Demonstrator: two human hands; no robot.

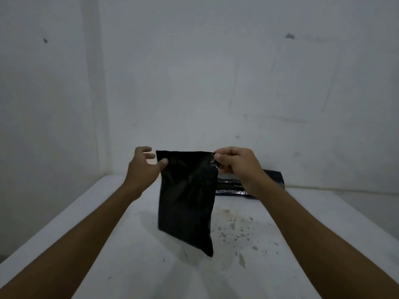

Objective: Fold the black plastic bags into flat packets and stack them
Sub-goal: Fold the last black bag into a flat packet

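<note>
While it hangs in mid-air at the centre of the frame, the black plastic bag (186, 197) shows as a flat, dark rectangle, its top edge stretched level between two hands and its lower end dropping to a slanted corner just over the white table (133, 244), whether touching it or not I cannot tell. The table fills the lower half of the frame and carries brownish specks and stains right of centre, under and beside the bag. Behind it rise pale, scuffed walls (216, 72) that meet in a corner at the left. Right of centre, against the far wall, a low stack of folded black bags (272, 176) lies on the table, partly hidden by the right wrist. The right hand (237, 165) pinches the bag's upper right corner with curled fingers. The left hand (143, 167) is spread, thumb touching the upper left edge, fingers extended and apart from the plastic.
</note>
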